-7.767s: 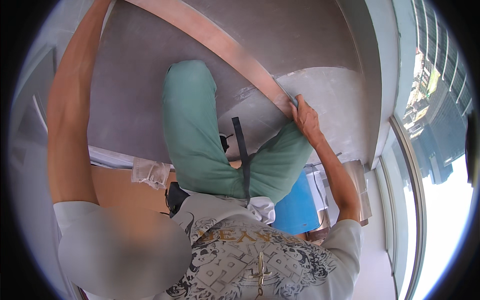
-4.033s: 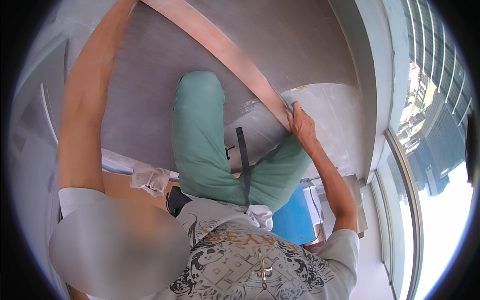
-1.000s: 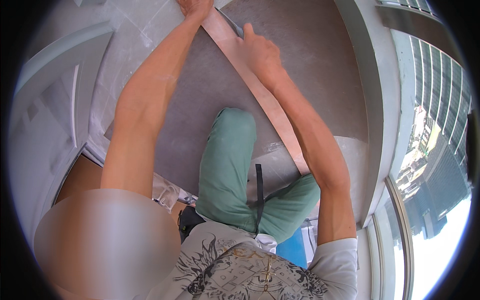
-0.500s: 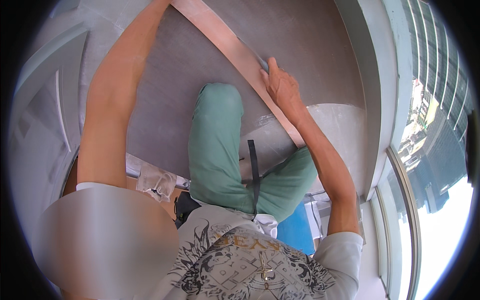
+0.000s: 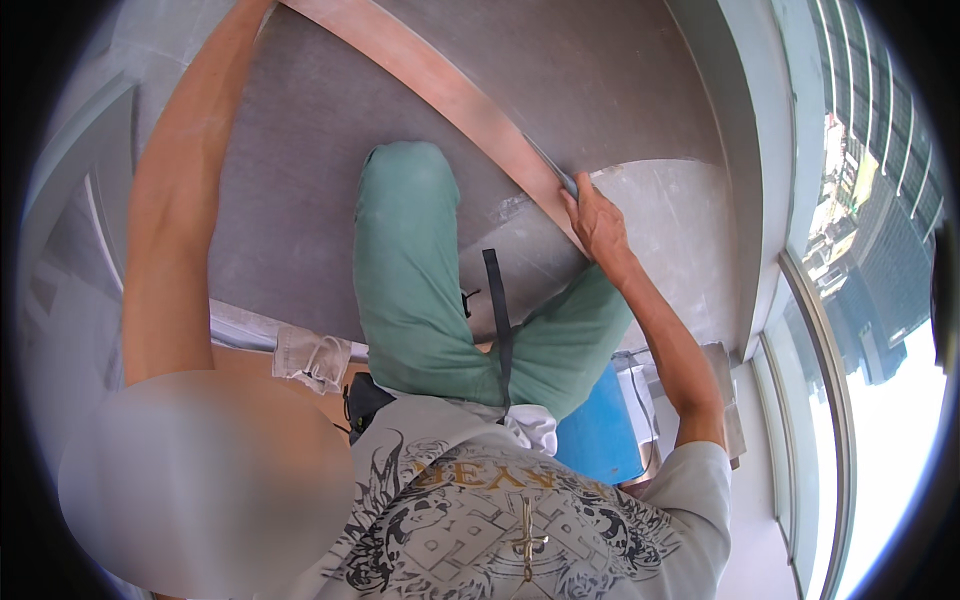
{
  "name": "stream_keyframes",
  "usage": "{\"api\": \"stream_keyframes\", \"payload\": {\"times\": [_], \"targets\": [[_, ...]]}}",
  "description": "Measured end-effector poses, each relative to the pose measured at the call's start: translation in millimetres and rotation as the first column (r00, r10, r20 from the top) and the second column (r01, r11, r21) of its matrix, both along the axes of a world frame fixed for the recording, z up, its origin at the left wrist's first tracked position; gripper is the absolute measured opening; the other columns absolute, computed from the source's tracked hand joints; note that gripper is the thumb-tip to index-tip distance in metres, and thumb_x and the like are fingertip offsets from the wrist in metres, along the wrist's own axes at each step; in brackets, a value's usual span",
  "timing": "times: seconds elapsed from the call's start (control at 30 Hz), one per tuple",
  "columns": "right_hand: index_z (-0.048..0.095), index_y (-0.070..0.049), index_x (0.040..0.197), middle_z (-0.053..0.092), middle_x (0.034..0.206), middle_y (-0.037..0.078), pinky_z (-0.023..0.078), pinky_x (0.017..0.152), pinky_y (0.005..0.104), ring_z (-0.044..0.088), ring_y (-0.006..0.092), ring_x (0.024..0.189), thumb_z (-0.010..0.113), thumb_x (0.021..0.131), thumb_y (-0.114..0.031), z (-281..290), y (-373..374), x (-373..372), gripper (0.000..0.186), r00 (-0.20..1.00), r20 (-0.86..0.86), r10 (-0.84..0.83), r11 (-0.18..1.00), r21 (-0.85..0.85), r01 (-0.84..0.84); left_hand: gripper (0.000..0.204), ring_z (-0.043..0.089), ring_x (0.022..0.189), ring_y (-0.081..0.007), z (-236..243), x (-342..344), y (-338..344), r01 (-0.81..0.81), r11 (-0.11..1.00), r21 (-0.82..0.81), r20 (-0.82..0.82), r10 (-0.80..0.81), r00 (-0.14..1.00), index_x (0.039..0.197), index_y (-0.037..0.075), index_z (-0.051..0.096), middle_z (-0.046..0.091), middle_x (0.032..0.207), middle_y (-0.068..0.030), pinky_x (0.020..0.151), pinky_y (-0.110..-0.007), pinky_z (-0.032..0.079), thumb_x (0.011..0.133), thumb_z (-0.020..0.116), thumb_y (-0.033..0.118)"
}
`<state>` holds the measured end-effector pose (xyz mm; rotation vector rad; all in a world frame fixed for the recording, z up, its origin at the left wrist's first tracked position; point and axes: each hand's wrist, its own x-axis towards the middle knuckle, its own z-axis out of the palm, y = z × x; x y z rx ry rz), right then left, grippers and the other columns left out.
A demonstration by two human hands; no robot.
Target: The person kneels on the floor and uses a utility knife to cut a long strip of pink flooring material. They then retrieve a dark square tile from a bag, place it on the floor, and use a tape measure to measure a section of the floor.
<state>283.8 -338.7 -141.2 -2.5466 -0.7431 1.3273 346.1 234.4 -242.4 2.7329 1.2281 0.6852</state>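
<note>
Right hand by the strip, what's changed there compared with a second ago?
The right hand has moved back along the pink strip, away from the left hand and toward the right leg. The left hand is now out of view past the top; its arm shows. The thin grey tool stays in the right hand; the strip still lies slantwise across the floor.

- grey floor point(image 5: 320, 220), dull matte, darker over most of it
- paler section point(image 5: 670, 215) of floor at right, curved-looking border
- whitish smears point(image 5: 508, 209) where dark meets pale
- pinkish flat strip point(image 5: 440, 92) lying diagonally across floor, running out at top edge
</note>
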Motion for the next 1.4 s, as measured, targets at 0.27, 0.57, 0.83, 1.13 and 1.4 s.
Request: {"api": "stream_keyframes", "payload": {"times": [0.27, 0.57, 0.83, 1.13, 1.4], "targets": [[0.046, -0.006, 0.105, 0.066, 0.086, 0.022, 0.053, 0.069, 0.0511, 0.066, 0.0436, 0.08, 0.056, 0.102, -0.026, 7.5, -38.0, -10.8, 0.022, 1.0, 0.017, -0.011, 0.997, -0.08, 0.012, 0.031, 0.058, 0.11, -0.0407, 1.6, 2.4, 3.6, 0.022, 1.0, 0.007, 0.042, -0.022, 0.999, 0.12, 0.007, 0.065, 0.065, 0.113, -0.0218, 0.098, -0.05, 0.045, 0.099, 0.043, 0.017], [0.047, -0.007, 0.106, 0.066, 0.088, 0.023, 0.054, 0.068, 0.0519, 0.066, 0.0446, 0.078, 0.056, 0.102, -0.026, 18.4, -74.8, -13.3, 0.021, 1.0, -0.002, 0.005, 0.993, -0.119, -0.005, 0.032, 0.058, 0.11, -0.0405, -7.3, -1.5, 2.7, 0.02, 1.0, 0.02, 0.017, -0.02, 1.0, 0.121, 0.008, 0.065, 0.065, 0.114, -0.022, 0.097, -0.051, 0.045, 0.099, 0.043, 0.015], [0.048, -0.007, 0.108, 0.066, 0.088, 0.022, 0.054, 0.067, 0.0516, 0.067, 0.0436, 0.078, 0.058, 0.1, -0.026, 22.1, -105.4, -6.2, 0.023, 0.997, -0.013, 0.082, 0.982, -0.17, -0.082, 0.031, 0.058, 0.111, -0.0395, -7.1, -1.1, 5.8, 0.031, 0.999, 0.036, 0.028, -0.032, 0.999, 0.121, 0.009, 0.065, 0.065, 0.115, -0.0198, 0.099, -0.049, 0.045, 0.1, 0.043, 0.016], [0.056, -0.005, 0.107, 0.063, 0.101, 0.021, 0.05, 0.08, 0.0507, 0.064, 0.042, 0.091, 0.061, 0.097, -0.026, 22.9, -129.3, 7.1, 0.024, 0.992, -0.001, 0.127, 0.976, -0.18, -0.125, 0.031, 0.055, 0.115, -0.0382, 0.7, 3.7, -14.7, 0.012, 0.999, -0.038, 0.06, -0.01, 0.998, 0.122, 0.007, 0.063, 0.063, 0.116, -0.0191, 0.103, -0.049, 0.041, 0.099, 0.043, 0.015], [0.055, -0.006, 0.116, 0.069, 0.091, 0.024, 0.053, 0.072, 0.0479, 0.068, 0.0414, 0.083, 0.062, 0.098, -0.03, 45.5, 1.8, 26.4, 0.03, 0.996, -0.033, -0.087, 0.996, -0.002, 0.087, 0.03, 0.053, 0.119, -0.0367, 6.3, 2.8, -18.5, 0.017, 1.0, 0.004, 0.113, -0.018, 0.993, 0.122, 0.008, 0.063, 0.062, 0.119, -0.0173, 0.107, -0.048, 0.038, 0.096, 0.048, 0.012]]}}
